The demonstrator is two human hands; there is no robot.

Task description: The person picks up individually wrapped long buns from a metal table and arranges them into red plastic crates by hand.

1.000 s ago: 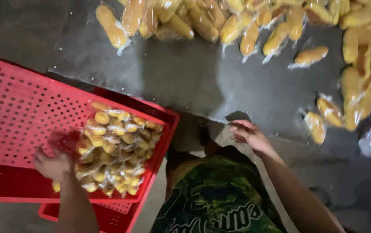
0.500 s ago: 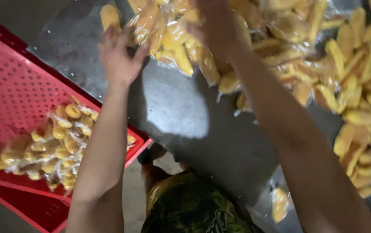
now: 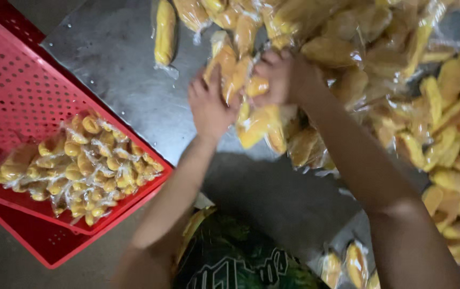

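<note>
My left hand (image 3: pixel 208 104) and my right hand (image 3: pixel 283 77) meet over a grey metal table (image 3: pixel 117 64) and clutch a bunch of clear-wrapped yellow food pieces (image 3: pixel 251 120). Some packets hang down from between the two hands. Behind and to the right lies a big heap of the same wrapped yellow pieces (image 3: pixel 401 69). To the left, a red perforated crate (image 3: pixel 16 91) holds a pile of stacked wrapped pieces (image 3: pixel 80 166) in its near corner.
A second red crate (image 3: pixel 42 241) sits under the first, off the table's left edge. One single wrapped piece (image 3: pixel 165 32) lies apart at the back. A few packets (image 3: pixel 347 262) rest near the table's front edge, by my patterned green shirt (image 3: pixel 240 257).
Both hands have come together and closed on a bunch of packets pulled from the heap; half a second ago they were reaching apart into it.
</note>
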